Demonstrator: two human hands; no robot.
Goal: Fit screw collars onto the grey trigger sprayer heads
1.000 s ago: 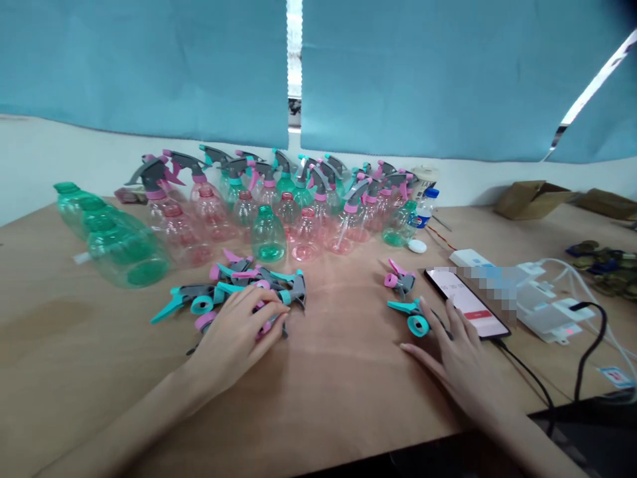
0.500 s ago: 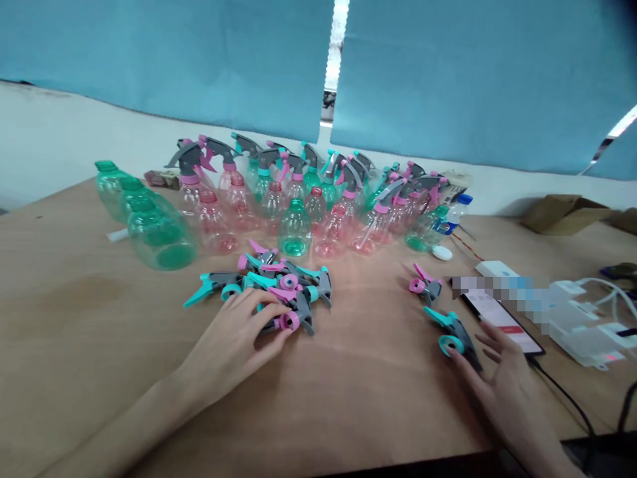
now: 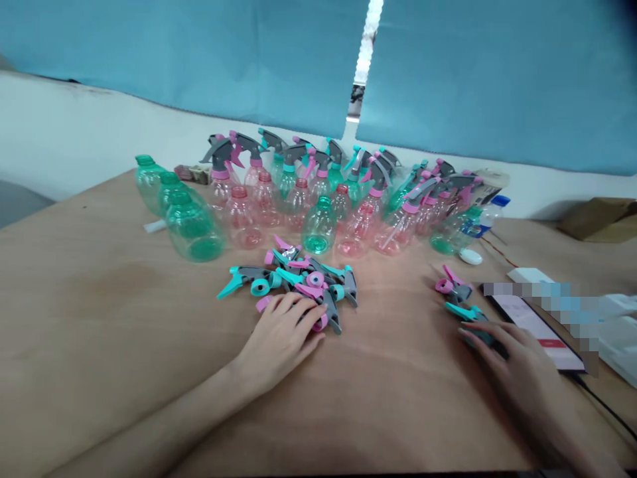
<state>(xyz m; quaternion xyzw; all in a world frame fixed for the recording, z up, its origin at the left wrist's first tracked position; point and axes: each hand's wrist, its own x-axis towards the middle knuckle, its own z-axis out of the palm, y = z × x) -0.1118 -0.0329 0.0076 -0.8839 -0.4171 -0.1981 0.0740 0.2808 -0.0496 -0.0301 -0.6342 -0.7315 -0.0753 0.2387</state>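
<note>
My left hand (image 3: 286, 335) lies over the near edge of a heap of trigger spray heads (image 3: 259, 287) in grey, pink and teal. Its fingers are spread, touching a spray head with a pink collar (image 3: 321, 323) that is partly covered. On the right, my right hand (image 3: 520, 365) is closed over a grey spray head with a teal trigger (image 3: 465, 311); thumb and index finger hide its collar. Just beyond it lies a grey and pink spray head (image 3: 454, 287).
Several pink and green bottles stand behind the heap, many with spray heads on, such as a green open bottle (image 3: 319, 229). Larger green bottles (image 3: 194, 229) stand at left. A phone (image 3: 542, 332), white cap (image 3: 470, 257), blue-capped bottle (image 3: 492, 214) and cardboard piece (image 3: 600, 219) are at right.
The view has turned a little left, so everything sits farther right. My right hand has moved over the teal spray head and closed on it. My left hand stays at the heap.
</note>
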